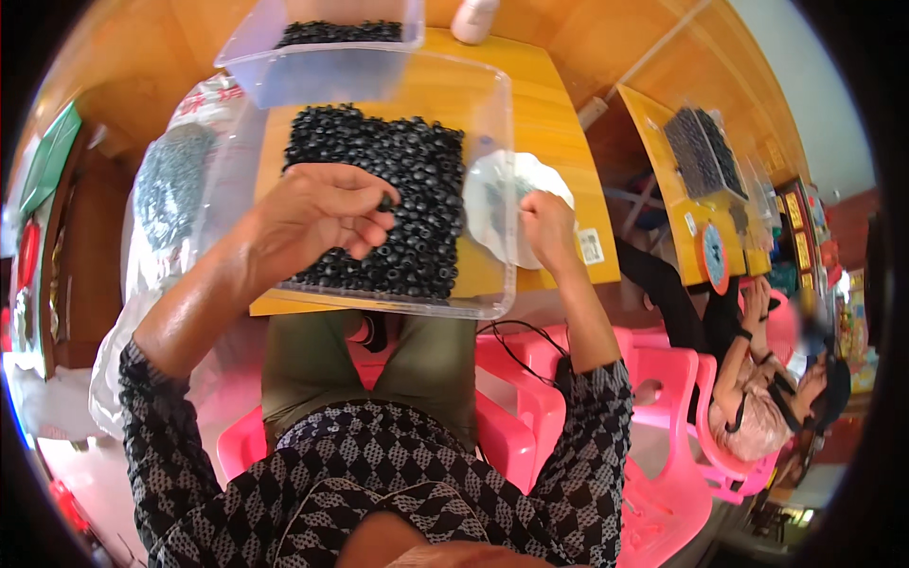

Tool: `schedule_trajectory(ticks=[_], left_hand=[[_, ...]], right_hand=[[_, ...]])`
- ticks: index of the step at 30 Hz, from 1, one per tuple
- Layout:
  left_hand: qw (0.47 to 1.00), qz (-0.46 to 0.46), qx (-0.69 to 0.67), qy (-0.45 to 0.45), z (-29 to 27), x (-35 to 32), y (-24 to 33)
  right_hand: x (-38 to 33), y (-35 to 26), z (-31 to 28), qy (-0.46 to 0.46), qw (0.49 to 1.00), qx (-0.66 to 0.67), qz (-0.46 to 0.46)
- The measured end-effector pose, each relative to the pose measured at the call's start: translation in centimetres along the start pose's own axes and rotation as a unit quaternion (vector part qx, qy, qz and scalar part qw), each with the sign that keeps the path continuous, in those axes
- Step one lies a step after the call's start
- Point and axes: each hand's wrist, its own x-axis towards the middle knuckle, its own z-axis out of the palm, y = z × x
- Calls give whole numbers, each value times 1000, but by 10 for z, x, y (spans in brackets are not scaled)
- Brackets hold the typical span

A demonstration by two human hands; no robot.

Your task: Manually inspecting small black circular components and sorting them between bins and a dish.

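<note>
My left hand [322,204] is over a clear plastic bin [505,104], its thumb and forefinger pinching a small round black part [385,203]. Below it, many similar black parts [417,170], some with a visible hole, lie heaped in the bin. Just beyond the bin's right wall, my right hand [551,229] is closed at the edge of a white dish [485,222]. Small greyish pieces [516,189] show in that dish, blurred through the bin wall. Whatever the right fingers hold is hidden or too small to name.
A second translucent bin [331,80] with black parts stands behind, near a white bottle [473,21]. At left is a bag of grey pieces [175,180]. Pink chairs [663,417] and a seated person [757,398] are right, by another table [663,170].
</note>
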Motion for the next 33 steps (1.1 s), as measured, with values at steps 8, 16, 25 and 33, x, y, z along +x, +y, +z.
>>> schedule_trajectory(ticks=[8, 16, 25, 33], left_hand=[[999, 2, -53, -4, -6, -3, -5], [995, 47, -82, -11, -2, -10, -14], [987, 89, -134, -22, 5, -16, -23], [982, 102, -159, -18, 9, -22, -23]], right_hand=[[-6, -46, -67, 123, 888, 408, 174], [6, -132, -106, 118, 891, 435, 52], [17, -196, -92, 88, 838, 538, 13], [20, -202, -85, 105, 852, 513, -15]])
